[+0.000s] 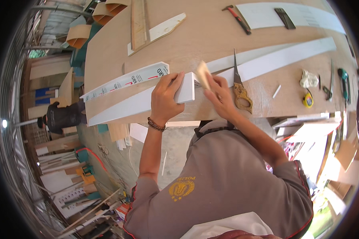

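Observation:
A long white board (127, 104) lies across the near part of the table, with its squared end (186, 91) toward the middle. My left hand (166, 97) is closed over the board close to that end, fingers on top and thumb at the near side. In my right hand (219, 93) is a pale tan flat block (203, 75), held tilted beside the board's end. Whether the block touches the end I cannot tell. Just right of my right hand lies a handsaw (241, 93) with a brown wooden handle, its blade pointing away.
Behind my left hand lies a printed white strip (127, 81). Other long white boards (283, 57) stretch to the right. A red-handled hammer (239, 20) lies far back. At right are a yellow tape measure (308, 99) and a green power tool (344, 84). Another person (64, 116) stands at left.

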The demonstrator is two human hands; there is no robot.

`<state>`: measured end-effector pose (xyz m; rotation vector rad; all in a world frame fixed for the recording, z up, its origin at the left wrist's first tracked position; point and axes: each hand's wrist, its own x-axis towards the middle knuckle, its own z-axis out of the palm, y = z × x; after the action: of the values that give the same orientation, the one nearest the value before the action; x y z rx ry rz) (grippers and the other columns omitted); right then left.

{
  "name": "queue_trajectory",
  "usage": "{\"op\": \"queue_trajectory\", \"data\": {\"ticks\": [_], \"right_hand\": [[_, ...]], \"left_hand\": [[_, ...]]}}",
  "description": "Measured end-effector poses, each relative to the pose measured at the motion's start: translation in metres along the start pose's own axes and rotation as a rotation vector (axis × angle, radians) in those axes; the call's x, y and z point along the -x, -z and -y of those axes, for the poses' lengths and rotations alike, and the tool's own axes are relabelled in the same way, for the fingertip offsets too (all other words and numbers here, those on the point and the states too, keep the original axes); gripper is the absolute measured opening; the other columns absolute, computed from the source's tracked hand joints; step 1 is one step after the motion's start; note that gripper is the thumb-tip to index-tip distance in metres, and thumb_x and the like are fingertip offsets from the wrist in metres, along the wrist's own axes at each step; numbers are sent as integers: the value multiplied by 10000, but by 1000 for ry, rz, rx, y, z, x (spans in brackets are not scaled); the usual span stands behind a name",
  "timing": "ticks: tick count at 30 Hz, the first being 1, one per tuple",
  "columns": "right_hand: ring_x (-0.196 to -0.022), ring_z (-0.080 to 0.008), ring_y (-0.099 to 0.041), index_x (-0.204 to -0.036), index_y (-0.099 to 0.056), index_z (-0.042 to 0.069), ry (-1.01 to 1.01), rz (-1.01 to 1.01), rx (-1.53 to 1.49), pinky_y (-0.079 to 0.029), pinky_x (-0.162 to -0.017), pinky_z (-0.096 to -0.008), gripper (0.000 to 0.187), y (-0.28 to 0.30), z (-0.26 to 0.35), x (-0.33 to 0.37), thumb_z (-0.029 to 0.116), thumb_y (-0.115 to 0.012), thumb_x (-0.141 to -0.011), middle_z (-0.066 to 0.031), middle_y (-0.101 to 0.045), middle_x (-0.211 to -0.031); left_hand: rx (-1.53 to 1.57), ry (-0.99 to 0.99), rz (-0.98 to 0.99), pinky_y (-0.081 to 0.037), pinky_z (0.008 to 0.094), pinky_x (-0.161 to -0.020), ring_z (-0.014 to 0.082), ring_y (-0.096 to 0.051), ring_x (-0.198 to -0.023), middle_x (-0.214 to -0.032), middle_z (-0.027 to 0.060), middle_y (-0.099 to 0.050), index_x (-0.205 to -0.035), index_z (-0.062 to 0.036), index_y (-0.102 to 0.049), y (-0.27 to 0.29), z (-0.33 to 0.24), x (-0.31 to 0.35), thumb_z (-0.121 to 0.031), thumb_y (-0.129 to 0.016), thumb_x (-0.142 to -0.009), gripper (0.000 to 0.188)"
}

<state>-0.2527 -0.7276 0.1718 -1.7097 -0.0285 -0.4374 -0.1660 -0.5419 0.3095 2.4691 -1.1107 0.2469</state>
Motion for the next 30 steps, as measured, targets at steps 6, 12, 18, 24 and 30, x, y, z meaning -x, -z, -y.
{"op": "queue_trajectory", "data": {"ticks": [6,12,18,24,30], "right_hand": [[-1073,-197,-589,-1529,-528,108,-212,-480,319,-507,-842,-310,525,92,-85,31,223,-653,-1032,-112,-583,-1236],[-1164,-394,-572,-1448,-624,163,-389,-473,932,-446,-1016,-489,602,224,-123,58,409,-776,-920,-214,-633,-1226],[-1216,-395,-548,-1439,-624,191,-398,-324,1360,-429,-1028,-539,644,293,-158,98,484,-771,-884,-226,-628,-1261],[-1257,-394,-527,-1469,-584,229,-416,-271,1346,-408,-1035,-581,648,326,-183,101,447,-757,-884,-215,-605,-1296],[-1307,-402,-494,-1436,-610,207,-424,-286,1483,-388,-1061,-585,617,324,-185,86,453,-735,-884,-226,-536,-1399]], "left_hand": [[113,12,127,-560,410,-905,333,-654,-1082,-1168,149,-663,-1309,-41,-671,-15,21,4,-67,-695,-643,667],[183,109,613,-544,451,-941,344,-651,-1125,-1226,155,-656,-1305,-88,-682,-139,48,33,-177,-694,-741,572],[159,75,708,-588,483,-802,401,-729,-904,-924,202,-752,-958,-99,-783,-206,65,52,-148,-680,-749,238],[-12,107,527,-580,475,-748,352,-744,-847,-853,179,-743,-895,-134,-781,-222,55,82,-167,-707,-783,139],[-99,383,354,-545,496,-780,294,-726,-837,-786,45,-717,-829,-205,-759,-214,63,115,-322,-730,-788,127]]}}
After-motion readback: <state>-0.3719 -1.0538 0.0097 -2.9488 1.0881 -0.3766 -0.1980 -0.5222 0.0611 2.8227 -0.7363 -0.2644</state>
